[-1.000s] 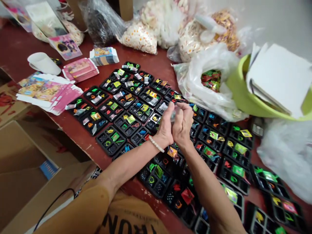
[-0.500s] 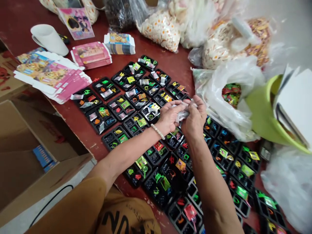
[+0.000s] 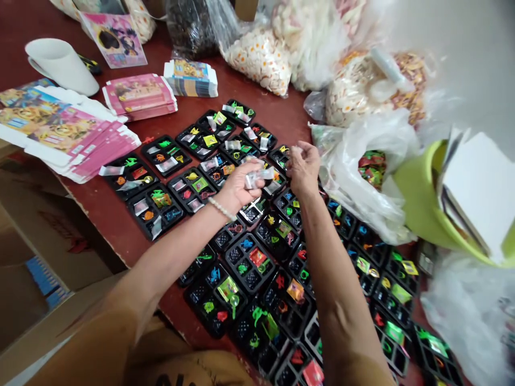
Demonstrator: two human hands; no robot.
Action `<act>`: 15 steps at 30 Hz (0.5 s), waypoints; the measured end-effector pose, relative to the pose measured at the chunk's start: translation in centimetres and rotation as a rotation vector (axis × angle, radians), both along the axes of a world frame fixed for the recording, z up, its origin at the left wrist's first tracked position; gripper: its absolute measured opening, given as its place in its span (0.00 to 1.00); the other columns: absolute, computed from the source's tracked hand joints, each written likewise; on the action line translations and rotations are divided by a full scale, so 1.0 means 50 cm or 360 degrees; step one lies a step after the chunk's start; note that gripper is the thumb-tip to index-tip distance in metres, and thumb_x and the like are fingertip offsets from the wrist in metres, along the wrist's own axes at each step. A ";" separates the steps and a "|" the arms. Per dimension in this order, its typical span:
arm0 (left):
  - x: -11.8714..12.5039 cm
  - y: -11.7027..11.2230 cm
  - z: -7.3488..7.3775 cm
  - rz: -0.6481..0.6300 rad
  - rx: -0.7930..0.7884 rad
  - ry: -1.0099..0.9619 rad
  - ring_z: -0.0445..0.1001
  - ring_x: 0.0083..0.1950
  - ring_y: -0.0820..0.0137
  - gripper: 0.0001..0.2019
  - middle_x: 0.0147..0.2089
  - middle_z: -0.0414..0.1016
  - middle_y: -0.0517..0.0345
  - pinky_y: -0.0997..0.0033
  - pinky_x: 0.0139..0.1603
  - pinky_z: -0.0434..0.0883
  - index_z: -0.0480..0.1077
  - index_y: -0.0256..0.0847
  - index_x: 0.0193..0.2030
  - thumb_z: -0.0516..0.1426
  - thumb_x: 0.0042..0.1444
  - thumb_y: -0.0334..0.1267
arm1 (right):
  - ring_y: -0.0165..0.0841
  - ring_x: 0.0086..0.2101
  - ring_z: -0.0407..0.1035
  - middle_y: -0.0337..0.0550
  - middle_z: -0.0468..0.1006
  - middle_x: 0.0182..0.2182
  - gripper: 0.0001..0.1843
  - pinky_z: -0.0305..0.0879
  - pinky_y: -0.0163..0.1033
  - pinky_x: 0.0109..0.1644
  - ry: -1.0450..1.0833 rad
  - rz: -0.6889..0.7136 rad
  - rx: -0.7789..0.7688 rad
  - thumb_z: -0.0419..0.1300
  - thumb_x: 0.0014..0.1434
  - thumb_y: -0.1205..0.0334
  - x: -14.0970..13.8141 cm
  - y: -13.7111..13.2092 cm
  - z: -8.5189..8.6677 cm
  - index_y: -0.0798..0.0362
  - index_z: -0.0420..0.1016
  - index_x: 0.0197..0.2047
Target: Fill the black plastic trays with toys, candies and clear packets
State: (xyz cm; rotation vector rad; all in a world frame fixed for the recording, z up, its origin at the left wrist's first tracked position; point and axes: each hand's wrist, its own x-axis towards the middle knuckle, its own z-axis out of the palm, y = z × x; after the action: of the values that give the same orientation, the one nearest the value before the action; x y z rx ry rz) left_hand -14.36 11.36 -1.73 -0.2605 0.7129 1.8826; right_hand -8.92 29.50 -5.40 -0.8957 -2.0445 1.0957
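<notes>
Rows of black compartment trays [image 3: 250, 261] hold small bright plastic toys and shiny coloured packets. Several trays at the far left also contain small whitish, see-through packets [image 3: 166, 165]. My left hand [image 3: 235, 190], with a beaded bracelet at the wrist, is closed around a few similar whitish packets [image 3: 258, 178] above the middle trays. To its right, my right hand [image 3: 304, 170] hovers over the far trays with its fingers bent together. Whatever is at its fingertips is too blurred to name.
Printed flat cartons [image 3: 76, 126], pink boxes [image 3: 139, 95] and a white mug [image 3: 60, 65] occupy the left. Filled clear bags [image 3: 259, 58] line the back. On the right are an open bag of packets [image 3: 372, 169] and a lime-green bin [image 3: 426, 198]. Below the table edge stands a cardboard box [image 3: 56, 230].
My hands were together over the packets and are now apart. The left has moved left with packets in it, while the right has moved slightly left and away from me. The view has shifted.
</notes>
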 end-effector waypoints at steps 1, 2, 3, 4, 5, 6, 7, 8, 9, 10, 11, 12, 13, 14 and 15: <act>-0.017 -0.020 0.002 0.0012 0.0001 0.0010 0.63 0.17 0.79 0.10 0.26 0.68 0.66 0.82 0.17 0.47 0.67 0.42 0.35 0.63 0.53 0.26 | 0.33 0.32 0.72 0.44 0.77 0.38 0.20 0.70 0.40 0.38 -0.0081 -0.0012 0.0110 0.57 0.64 0.48 -0.008 0.023 -0.001 0.52 0.69 0.52; -0.033 -0.042 0.005 0.0030 -0.0005 0.0031 0.63 0.18 0.79 0.11 0.27 0.69 0.65 0.82 0.16 0.48 0.68 0.42 0.36 0.64 0.52 0.26 | 0.33 0.34 0.73 0.43 0.78 0.37 0.17 0.71 0.41 0.42 -0.0161 -0.0018 0.0224 0.60 0.62 0.50 -0.014 0.043 -0.002 0.53 0.72 0.48; -0.047 -0.066 0.009 0.0041 -0.0011 0.0058 0.64 0.18 0.79 0.11 0.27 0.69 0.65 0.83 0.16 0.49 0.68 0.42 0.36 0.64 0.51 0.26 | 0.34 0.35 0.74 0.43 0.79 0.35 0.15 0.71 0.42 0.45 -0.0239 -0.0009 0.0324 0.63 0.60 0.52 -0.018 0.060 -0.004 0.53 0.73 0.44; -0.060 -0.091 0.013 0.0061 -0.0033 0.0087 0.64 0.18 0.79 0.12 0.28 0.70 0.65 0.82 0.15 0.49 0.68 0.43 0.37 0.64 0.51 0.25 | 0.35 0.36 0.74 0.43 0.79 0.35 0.13 0.71 0.43 0.47 -0.0322 0.0015 0.0401 0.64 0.59 0.53 -0.023 0.071 -0.006 0.53 0.75 0.42; -0.072 -0.116 0.017 0.0086 -0.0046 0.0117 0.65 0.18 0.78 0.12 0.28 0.70 0.65 0.82 0.15 0.50 0.69 0.43 0.38 0.64 0.51 0.25 | 0.36 0.36 0.75 0.44 0.81 0.35 0.12 0.71 0.43 0.49 -0.0415 0.0044 0.0460 0.66 0.58 0.54 -0.027 0.078 -0.008 0.53 0.76 0.41; -0.081 -0.140 0.021 0.0111 -0.0051 0.0152 0.65 0.18 0.78 0.12 0.27 0.70 0.65 0.82 0.15 0.51 0.70 0.44 0.38 0.64 0.51 0.24 | 0.38 0.37 0.75 0.45 0.82 0.36 0.12 0.71 0.45 0.49 -0.0518 0.0058 0.0515 0.66 0.58 0.54 -0.033 0.081 -0.010 0.53 0.77 0.41; -0.088 -0.163 0.025 0.0127 -0.0057 0.0190 0.66 0.18 0.77 0.12 0.27 0.70 0.64 0.82 0.14 0.51 0.71 0.44 0.39 0.63 0.52 0.24 | 0.40 0.38 0.76 0.47 0.82 0.37 0.12 0.71 0.46 0.50 -0.0631 0.0055 0.0567 0.67 0.58 0.54 -0.038 0.079 -0.013 0.52 0.77 0.41; -0.093 -0.183 0.028 0.0134 -0.0068 0.0217 0.66 0.18 0.76 0.12 0.27 0.71 0.64 0.81 0.14 0.51 0.71 0.44 0.39 0.63 0.53 0.23 | 0.43 0.40 0.76 0.49 0.83 0.39 0.12 0.71 0.48 0.50 -0.0746 0.0037 0.0613 0.67 0.58 0.53 -0.044 0.074 -0.015 0.52 0.78 0.42; -0.096 -0.200 0.031 0.0148 -0.0087 0.0230 0.66 0.18 0.75 0.12 0.27 0.71 0.64 0.81 0.14 0.51 0.72 0.44 0.39 0.63 0.53 0.23 | 0.46 0.42 0.76 0.52 0.83 0.40 0.14 0.71 0.51 0.50 -0.0854 0.0012 0.0648 0.68 0.58 0.52 -0.050 0.068 -0.016 0.51 0.79 0.43; -0.098 -0.214 0.032 0.0159 -0.0105 0.0234 0.66 0.18 0.75 0.12 0.27 0.71 0.63 0.81 0.14 0.51 0.72 0.44 0.39 0.63 0.53 0.23 | 0.49 0.44 0.76 0.54 0.83 0.41 0.16 0.71 0.53 0.51 -0.0941 -0.0010 0.0670 0.69 0.58 0.50 -0.055 0.061 -0.017 0.51 0.79 0.44; -0.100 -0.226 0.032 0.0174 -0.0122 0.0230 0.66 0.18 0.75 0.13 0.27 0.71 0.63 0.80 0.13 0.51 0.72 0.44 0.39 0.63 0.53 0.22 | 0.51 0.45 0.76 0.55 0.83 0.41 0.19 0.71 0.55 0.52 -0.0994 -0.0015 0.0679 0.69 0.58 0.48 -0.058 0.055 -0.017 0.51 0.79 0.46; -0.101 -0.236 0.031 0.0193 -0.0133 0.0224 0.66 0.18 0.75 0.13 0.27 0.72 0.63 0.80 0.13 0.51 0.72 0.44 0.39 0.63 0.53 0.22 | 0.52 0.46 0.76 0.56 0.83 0.41 0.21 0.70 0.57 0.52 -0.1001 -0.0007 0.0673 0.69 0.58 0.45 -0.059 0.051 -0.016 0.51 0.79 0.47; -0.101 -0.244 0.029 0.0206 -0.0136 0.0222 0.66 0.18 0.75 0.13 0.28 0.72 0.63 0.80 0.13 0.51 0.72 0.43 0.39 0.63 0.53 0.22 | 0.53 0.47 0.75 0.56 0.82 0.41 0.24 0.70 0.58 0.54 -0.0957 0.0007 0.0645 0.67 0.58 0.42 -0.056 0.051 -0.013 0.51 0.79 0.48; -0.101 -0.250 0.026 0.0217 -0.0133 0.0227 0.66 0.18 0.75 0.13 0.28 0.73 0.63 0.80 0.12 0.52 0.72 0.43 0.39 0.62 0.53 0.21 | 0.51 0.47 0.75 0.55 0.82 0.41 0.25 0.70 0.58 0.54 -0.0865 0.0013 0.0579 0.65 0.60 0.39 -0.050 0.054 -0.010 0.51 0.78 0.49; -0.101 -0.256 0.022 0.0220 -0.0128 0.0238 0.66 0.18 0.74 0.13 0.29 0.73 0.63 0.79 0.12 0.52 0.72 0.43 0.39 0.62 0.53 0.21 | 0.49 0.46 0.76 0.54 0.82 0.41 0.25 0.71 0.56 0.53 -0.0742 0.0003 0.0447 0.61 0.62 0.39 -0.040 0.060 -0.006 0.51 0.77 0.49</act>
State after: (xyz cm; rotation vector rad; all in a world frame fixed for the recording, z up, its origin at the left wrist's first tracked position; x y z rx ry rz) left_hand -19.41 -1.42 -0.62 -0.2269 0.8928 2.0228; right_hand -10.93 32.52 -5.69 -1.0726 -2.4961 0.6100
